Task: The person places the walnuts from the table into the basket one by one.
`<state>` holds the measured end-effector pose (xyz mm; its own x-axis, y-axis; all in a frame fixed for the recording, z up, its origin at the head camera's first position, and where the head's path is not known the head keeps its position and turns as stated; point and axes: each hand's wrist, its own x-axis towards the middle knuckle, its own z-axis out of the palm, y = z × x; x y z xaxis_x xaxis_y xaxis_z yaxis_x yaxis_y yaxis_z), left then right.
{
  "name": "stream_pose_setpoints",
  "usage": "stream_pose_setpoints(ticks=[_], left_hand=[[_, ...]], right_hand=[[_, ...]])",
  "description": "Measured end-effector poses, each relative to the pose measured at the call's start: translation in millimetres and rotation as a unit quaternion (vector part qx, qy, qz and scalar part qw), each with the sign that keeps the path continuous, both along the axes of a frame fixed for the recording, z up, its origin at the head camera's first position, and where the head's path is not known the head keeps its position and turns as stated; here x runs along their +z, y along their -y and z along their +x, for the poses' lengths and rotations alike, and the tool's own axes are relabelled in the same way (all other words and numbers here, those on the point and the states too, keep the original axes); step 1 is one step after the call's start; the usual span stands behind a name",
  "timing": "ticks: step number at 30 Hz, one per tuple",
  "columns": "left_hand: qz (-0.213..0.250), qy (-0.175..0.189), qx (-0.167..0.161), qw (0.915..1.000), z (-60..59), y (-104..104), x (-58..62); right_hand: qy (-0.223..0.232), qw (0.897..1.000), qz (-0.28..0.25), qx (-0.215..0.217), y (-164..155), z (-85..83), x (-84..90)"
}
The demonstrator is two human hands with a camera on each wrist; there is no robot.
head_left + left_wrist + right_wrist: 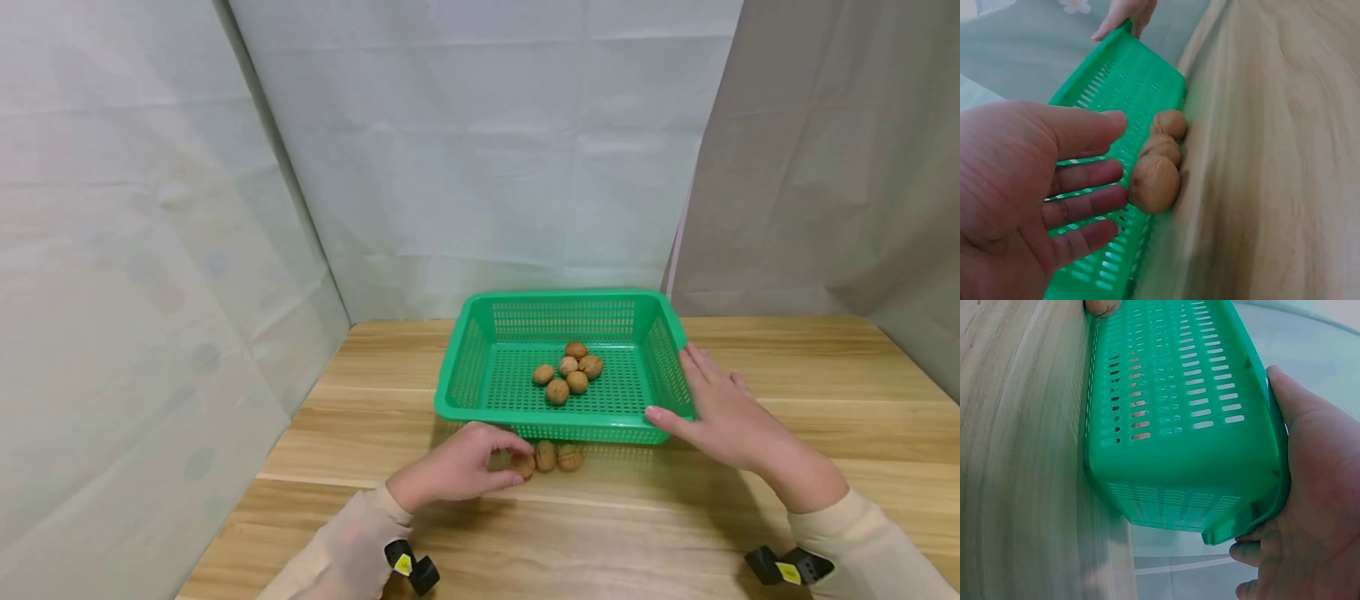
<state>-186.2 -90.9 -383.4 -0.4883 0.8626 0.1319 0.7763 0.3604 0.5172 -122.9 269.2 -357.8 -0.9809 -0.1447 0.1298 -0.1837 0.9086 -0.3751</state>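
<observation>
A green plastic basket point(540, 429) sits on the table with several walnuts point(557, 392) inside. Three more walnuts point(570, 457) lie in a row on the wood against its front wall. My left hand point(480, 462) is at the left end of that row, thumb and fingers apart around the nearest walnut point(1155, 184). In the left wrist view its fingertips come right up to that nut, with the thumb standing off. My right hand point(723, 412) rests on the basket's front right corner, fingers straight along the side and thumb on the front rim.
The wooden table point(300, 500) reaches back to pale hanging cloth point(487, 167) behind the basket. More cloth closes off the left and right sides. A black wrist camera point(411, 567) is strapped to each sleeve.
</observation>
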Motion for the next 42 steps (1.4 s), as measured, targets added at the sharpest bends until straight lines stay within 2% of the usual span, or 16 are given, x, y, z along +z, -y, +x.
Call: stream_pose_setpoints(ticks=[6, 11, 15, 25, 42], left_hand=[[-0.034, -0.006, 0.031, 0.9989, -5.2, 1, -12.0], [-0.059, 0.003, 0.047, 0.9971, -6.7, 3, -17.1], [-0.066, 0.011, 0.042, 0.9969, -7.5, 4, -18.9], [-0.07, -0.004, 0.021, 0.9973, -6.3, 3, -19.3], [-0.076, -0.014, 0.021, 0.9968, -6.3, 1, -21.3]], right_hand=[[0.001, 1.0, 0.0, 0.001, 0, -0.2, -0.4], [-0.001, 1.0, 0.002, 0.002, 0, -0.9, -0.9], [-0.001, 1.0, 0.001, 0.001, 0, -1.2, -1.0], [-0.003, 1.0, 0.003, 0.002, 0, -1.2, -0.8], [0.001, 1.0, -0.002, 0.003, 0, -0.2, -0.6]])
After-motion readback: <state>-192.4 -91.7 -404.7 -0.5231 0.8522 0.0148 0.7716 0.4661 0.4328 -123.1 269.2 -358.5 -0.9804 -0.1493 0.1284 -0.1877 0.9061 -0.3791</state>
